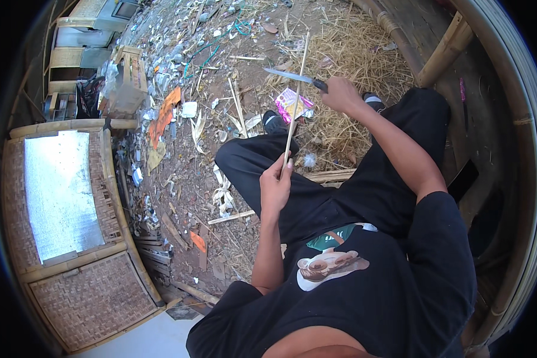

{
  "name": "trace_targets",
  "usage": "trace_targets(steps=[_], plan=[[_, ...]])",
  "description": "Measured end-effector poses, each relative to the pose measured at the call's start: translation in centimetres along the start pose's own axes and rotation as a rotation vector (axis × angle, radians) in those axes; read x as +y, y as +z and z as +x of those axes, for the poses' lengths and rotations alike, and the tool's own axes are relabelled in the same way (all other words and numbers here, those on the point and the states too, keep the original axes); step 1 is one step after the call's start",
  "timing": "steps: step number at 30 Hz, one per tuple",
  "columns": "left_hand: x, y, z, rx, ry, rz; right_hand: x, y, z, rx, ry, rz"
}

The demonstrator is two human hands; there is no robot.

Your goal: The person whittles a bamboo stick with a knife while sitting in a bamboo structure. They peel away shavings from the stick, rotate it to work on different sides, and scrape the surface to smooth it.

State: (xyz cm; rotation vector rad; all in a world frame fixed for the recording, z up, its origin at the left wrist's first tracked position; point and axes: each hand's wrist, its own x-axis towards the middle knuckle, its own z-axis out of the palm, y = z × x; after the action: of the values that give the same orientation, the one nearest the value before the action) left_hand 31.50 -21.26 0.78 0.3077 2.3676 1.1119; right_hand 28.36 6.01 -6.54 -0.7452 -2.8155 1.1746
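A long, thin bamboo strip (292,128) slants up and away from my lap. Its near end is pinched between the thumb and fingers of my left hand (275,182), above my left thigh. Farther along, a knife (291,75) with a dark handle crosses the strip, its pale blade pointing left. My right hand (340,95) is closed round that handle, over my right knee. Whether the blade touches the strip or passes just above it, I cannot tell.
Below my hands lie a pink packet (293,104) and a heap of straw-like shavings (364,53). Litter and loose bamboo strips (237,107) cover the ground. A woven bamboo panel (83,298) stands at left, a wooden crate (128,80) beyond it. A bamboo post (446,51) rises at right.
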Motion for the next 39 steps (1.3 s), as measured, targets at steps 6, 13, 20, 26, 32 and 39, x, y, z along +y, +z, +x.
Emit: trace_targets(steps=[6, 13, 20, 26, 32, 39], plan=[[-0.2, -0.1, -1.2, -0.011, 0.068, -0.103, 0.8, -0.9, 1.3, 0.049, 0.176, 0.021], [0.8, -0.5, -3.9, 0.020, 0.047, 0.127, 3.2, 0.2, 2.4, 0.006, 0.249, 0.058], [0.8, -0.4, -5.8, 0.032, 0.026, 0.210, 5.8, 0.5, 3.6, 0.044, 0.277, -0.019], [-0.2, -2.1, -5.6, 0.051, -0.079, 0.202, 2.2, 1.7, 1.8, -0.020, 0.197, 0.015], [0.4, -1.6, -5.3, 0.060, -0.066, 0.205, -0.7, 2.7, -1.1, -0.117, -0.052, -0.060], [-0.7, -0.4, -7.3, 0.016, -0.029, 0.177, 6.2, 1.6, 3.0, -0.037, 0.155, -0.123]])
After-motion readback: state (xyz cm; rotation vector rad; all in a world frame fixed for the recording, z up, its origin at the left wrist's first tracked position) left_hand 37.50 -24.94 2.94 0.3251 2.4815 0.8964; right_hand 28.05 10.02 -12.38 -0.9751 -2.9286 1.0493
